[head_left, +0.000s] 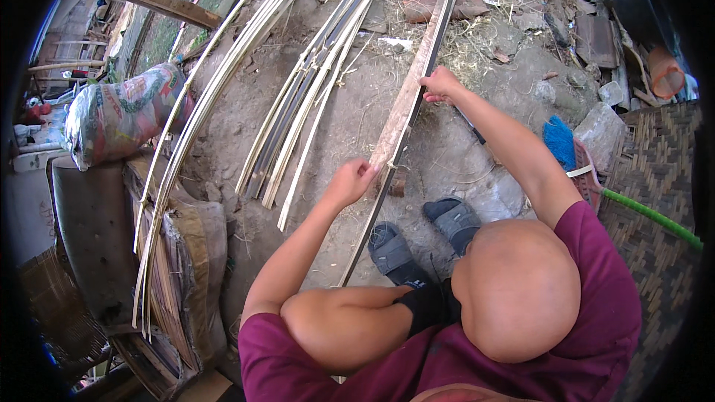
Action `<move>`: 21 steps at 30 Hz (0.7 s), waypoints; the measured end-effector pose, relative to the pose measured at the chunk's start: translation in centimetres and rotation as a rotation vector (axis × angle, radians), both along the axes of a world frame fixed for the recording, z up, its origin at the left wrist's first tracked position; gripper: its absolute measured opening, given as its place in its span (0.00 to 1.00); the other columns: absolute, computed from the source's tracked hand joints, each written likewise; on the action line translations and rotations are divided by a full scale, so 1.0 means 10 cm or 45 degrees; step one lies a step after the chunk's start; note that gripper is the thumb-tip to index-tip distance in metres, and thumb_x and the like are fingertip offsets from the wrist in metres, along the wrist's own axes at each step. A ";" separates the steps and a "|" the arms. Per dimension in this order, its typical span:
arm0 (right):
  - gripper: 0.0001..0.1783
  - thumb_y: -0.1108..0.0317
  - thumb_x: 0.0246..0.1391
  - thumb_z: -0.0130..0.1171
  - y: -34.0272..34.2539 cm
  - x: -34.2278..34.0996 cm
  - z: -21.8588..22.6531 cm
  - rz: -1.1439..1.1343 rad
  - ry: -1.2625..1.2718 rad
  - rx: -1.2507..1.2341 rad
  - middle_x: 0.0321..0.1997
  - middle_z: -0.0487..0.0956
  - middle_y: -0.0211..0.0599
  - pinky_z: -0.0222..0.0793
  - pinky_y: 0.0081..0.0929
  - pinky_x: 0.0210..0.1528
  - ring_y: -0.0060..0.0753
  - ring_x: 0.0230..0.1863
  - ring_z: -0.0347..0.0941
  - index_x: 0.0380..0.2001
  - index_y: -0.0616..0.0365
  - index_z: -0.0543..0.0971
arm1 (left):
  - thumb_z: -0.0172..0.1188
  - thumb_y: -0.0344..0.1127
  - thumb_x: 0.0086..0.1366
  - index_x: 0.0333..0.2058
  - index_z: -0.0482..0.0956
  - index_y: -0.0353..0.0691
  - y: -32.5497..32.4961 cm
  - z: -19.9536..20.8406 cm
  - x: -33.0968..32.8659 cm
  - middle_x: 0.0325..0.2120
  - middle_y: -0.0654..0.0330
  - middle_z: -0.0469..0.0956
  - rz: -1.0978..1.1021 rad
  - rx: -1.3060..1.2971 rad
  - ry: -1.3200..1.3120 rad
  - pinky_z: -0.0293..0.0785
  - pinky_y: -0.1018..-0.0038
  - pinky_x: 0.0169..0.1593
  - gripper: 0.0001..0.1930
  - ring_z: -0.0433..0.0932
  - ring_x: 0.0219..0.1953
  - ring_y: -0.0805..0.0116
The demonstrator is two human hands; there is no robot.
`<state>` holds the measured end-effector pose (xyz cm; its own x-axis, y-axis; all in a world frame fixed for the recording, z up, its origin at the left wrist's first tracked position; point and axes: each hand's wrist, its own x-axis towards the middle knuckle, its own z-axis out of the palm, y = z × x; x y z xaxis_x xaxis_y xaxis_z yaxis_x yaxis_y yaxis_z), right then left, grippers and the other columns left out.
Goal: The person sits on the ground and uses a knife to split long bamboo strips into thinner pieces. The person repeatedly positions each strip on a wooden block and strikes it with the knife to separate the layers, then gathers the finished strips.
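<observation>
A long dark bamboo strip (398,150) slants from the far top edge toward my bent left knee. Along its left side lies a rough, narrow wooden plank (406,108). My right hand (441,85) is closed, its fingertips pinching the strip about midway along. Nearer to me, my left hand (351,182) has its fingers pressed together at the plank's near end; whether they also reach the strip is hard to see. Left of the plank, a bundle of pale and dark bamboo strips (302,97) rests on the ground.
More pale strips (216,67) lean over a worn padded seat (182,231) at left, beside a stuffed sack (123,115). A broom with blue bristles (560,143) and a green handle (648,217) lies at right on a woven mat (663,156). Shavings and stones litter the dirt.
</observation>
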<state>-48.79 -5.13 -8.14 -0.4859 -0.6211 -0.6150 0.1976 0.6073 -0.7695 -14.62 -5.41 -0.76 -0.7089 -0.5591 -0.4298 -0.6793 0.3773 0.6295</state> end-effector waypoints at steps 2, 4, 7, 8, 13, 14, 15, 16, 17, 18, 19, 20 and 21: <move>0.16 0.63 0.54 0.65 0.01 -0.08 0.05 0.039 -0.176 0.041 0.24 0.73 0.34 0.74 0.25 0.20 0.25 0.20 0.73 0.34 0.56 0.68 | 0.58 0.49 0.68 0.46 0.79 0.36 0.03 0.16 -0.23 0.31 0.53 0.82 0.004 -0.091 -0.060 0.75 0.67 0.40 0.21 0.80 0.34 0.63; 0.16 0.62 0.54 0.65 -0.02 -0.09 0.08 -0.017 -0.165 -0.055 0.24 0.72 0.34 0.73 0.23 0.20 0.24 0.20 0.71 0.34 0.56 0.68 | 0.58 0.47 0.68 0.47 0.79 0.35 0.06 0.09 -0.31 0.30 0.55 0.81 0.049 0.021 0.034 0.75 0.69 0.40 0.20 0.79 0.33 0.66; 0.15 0.62 0.53 0.63 -0.13 0.04 0.25 -0.027 -0.141 -0.096 0.25 0.73 0.34 0.71 0.23 0.20 0.23 0.20 0.69 0.34 0.58 0.70 | 0.58 0.44 0.69 0.48 0.78 0.35 0.06 -0.17 -0.20 0.30 0.60 0.79 0.200 0.190 0.134 0.75 0.71 0.38 0.18 0.77 0.32 0.71; 0.14 0.63 0.53 0.62 -0.15 0.06 0.28 -0.023 -0.128 -0.090 0.25 0.73 0.35 0.71 0.25 0.21 0.25 0.20 0.69 0.35 0.60 0.71 | 0.58 0.43 0.69 0.48 0.78 0.35 0.07 -0.29 -0.16 0.30 0.62 0.78 0.262 0.254 0.166 0.74 0.72 0.38 0.17 0.76 0.32 0.73; 0.15 0.62 0.54 0.59 -0.14 0.09 0.33 -0.090 -0.073 -0.109 0.28 0.75 0.38 0.65 0.26 0.20 0.25 0.21 0.68 0.39 0.63 0.73 | 0.57 0.40 0.71 0.50 0.78 0.36 0.12 -0.35 -0.17 0.30 0.65 0.77 0.545 0.474 0.209 0.72 0.78 0.35 0.16 0.74 0.32 0.77; 0.16 0.62 0.54 0.58 -0.13 0.06 0.32 -0.105 -0.077 -0.103 0.28 0.75 0.38 0.64 0.26 0.20 0.25 0.21 0.68 0.39 0.63 0.73 | 0.57 0.40 0.71 0.51 0.78 0.36 0.12 -0.32 -0.20 0.30 0.65 0.77 0.566 0.546 0.171 0.71 0.79 0.35 0.16 0.74 0.32 0.78; 0.16 0.62 0.54 0.58 -0.11 0.04 0.30 -0.121 -0.082 -0.098 0.29 0.75 0.38 0.63 0.26 0.19 0.25 0.21 0.68 0.40 0.64 0.74 | 0.57 0.40 0.71 0.50 0.78 0.36 0.12 -0.32 -0.21 0.30 0.65 0.77 0.571 0.553 0.175 0.71 0.80 0.35 0.15 0.74 0.32 0.78; 0.15 0.63 0.56 0.56 -0.12 0.02 0.29 -0.099 -0.104 -0.092 0.31 0.77 0.38 0.62 0.27 0.20 0.23 0.22 0.67 0.41 0.63 0.73 | 0.57 0.39 0.70 0.49 0.78 0.36 0.12 -0.32 -0.22 0.30 0.65 0.77 0.576 0.561 0.179 0.71 0.80 0.34 0.14 0.74 0.32 0.78; 0.15 0.63 0.56 0.55 -0.12 0.03 0.28 -0.126 -0.173 -0.150 0.32 0.78 0.38 0.63 0.27 0.21 0.23 0.22 0.68 0.42 0.63 0.73 | 0.57 0.39 0.70 0.48 0.78 0.37 0.11 -0.34 -0.21 0.30 0.65 0.77 0.583 0.567 0.184 0.71 0.81 0.34 0.13 0.74 0.31 0.78; 0.15 0.64 0.56 0.54 -0.11 0.03 0.28 -0.153 -0.241 -0.208 0.33 0.79 0.38 0.64 0.27 0.22 0.22 0.22 0.68 0.42 0.62 0.72 | 0.58 0.38 0.69 0.45 0.79 0.38 0.07 -0.39 -0.19 0.28 0.65 0.77 0.700 0.686 0.225 0.71 0.80 0.33 0.11 0.73 0.29 0.77; 0.14 0.64 0.57 0.54 -0.11 0.02 0.29 -0.180 -0.309 -0.266 0.35 0.80 0.38 0.66 0.27 0.23 0.21 0.22 0.68 0.43 0.62 0.72 | 0.59 0.36 0.67 0.42 0.79 0.39 0.01 -0.45 -0.15 0.27 0.66 0.77 0.817 0.805 0.266 0.71 0.79 0.32 0.09 0.72 0.27 0.77; 0.13 0.64 0.58 0.54 -0.09 0.02 0.30 -0.129 -0.331 -0.269 0.35 0.81 0.35 0.67 0.24 0.24 0.20 0.23 0.69 0.43 0.59 0.72 | 0.60 0.35 0.66 0.40 0.80 0.40 -0.04 -0.43 -0.16 0.25 0.66 0.77 0.934 0.925 0.307 0.71 0.78 0.31 0.07 0.71 0.24 0.77; 0.11 0.64 0.60 0.54 -0.07 0.01 0.31 -0.077 -0.353 -0.272 0.36 0.82 0.33 0.68 0.21 0.26 0.18 0.24 0.70 0.43 0.57 0.72 | 0.60 0.34 0.65 0.37 0.79 0.40 -0.08 -0.42 -0.15 0.25 0.67 0.76 1.018 0.975 0.345 0.71 0.78 0.30 0.06 0.70 0.24 0.78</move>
